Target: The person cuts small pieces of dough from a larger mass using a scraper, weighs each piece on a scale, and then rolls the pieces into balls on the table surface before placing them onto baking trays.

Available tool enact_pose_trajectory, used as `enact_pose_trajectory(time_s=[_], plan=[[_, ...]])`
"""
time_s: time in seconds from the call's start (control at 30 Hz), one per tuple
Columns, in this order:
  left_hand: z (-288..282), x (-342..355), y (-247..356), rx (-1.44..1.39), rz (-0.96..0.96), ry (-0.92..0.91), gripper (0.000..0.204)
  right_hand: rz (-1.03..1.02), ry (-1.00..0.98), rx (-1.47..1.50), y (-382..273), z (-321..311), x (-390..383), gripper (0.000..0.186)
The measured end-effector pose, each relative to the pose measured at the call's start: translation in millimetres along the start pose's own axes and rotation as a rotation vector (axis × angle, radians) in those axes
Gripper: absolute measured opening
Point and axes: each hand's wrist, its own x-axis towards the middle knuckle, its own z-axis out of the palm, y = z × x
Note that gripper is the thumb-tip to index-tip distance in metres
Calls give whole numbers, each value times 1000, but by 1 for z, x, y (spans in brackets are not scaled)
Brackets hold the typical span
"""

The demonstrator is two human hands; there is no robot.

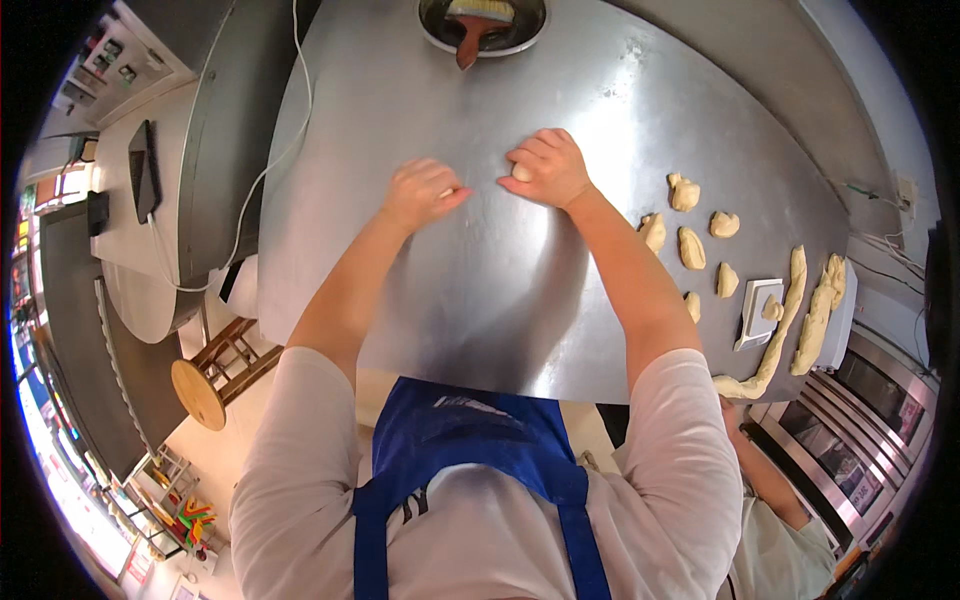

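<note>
My right hand point(548, 168) is cupped over the steel table with its fingers curled round a small piece of dough point(522, 173), which shows at the thumb side. To its left, my left hand point(420, 195) is curled in the same way, thumb pointing right. A pale bit of dough peeks out between its thumb and fingers; the rest is hidden under the palm. The two hands are apart. Off to the right of my right forearm lie several loose dough lumps point(691, 248).
A metal bowl point(432, 38) with a brush point(468, 45) in it stands at the far edge. At right are a white scale point(750, 325) bearing a dough lump, and long dough strips point(785, 330). A co-worker's arm point(768, 475) reaches in at lower right. A wooden stool point(200, 393) stands left.
</note>
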Motion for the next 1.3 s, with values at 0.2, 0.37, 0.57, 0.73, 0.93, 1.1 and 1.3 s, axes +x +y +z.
enact_pose_trajectory(time_s=[0.2,0.37,0.57,0.73,0.93,1.1,1.3], plan=[[-6,-36,25,69,-153,288,18,190,109,155,-16,-10,-51,16],[5,-10,-11,3,-38,94,20,22,-1,70,0,13,-3,29],[-21,-19,-6,20,-282,166,31,285,-202,53,29,-36,-33,57],[-27,-45,25,35,-281,108,43,723,-209,188,-11,-40,-32,73],[-30,-38,24,-20,-478,-159,41,848,206,49,-109,-45,-40,46],[-38,-82,61,-1499,-1212,-461,30,1273,342,137,-292,-67,-118,48],[-21,-150,137,-1477,-1347,-1277,30,1983,848,-131,-541,-62,-222,45]])
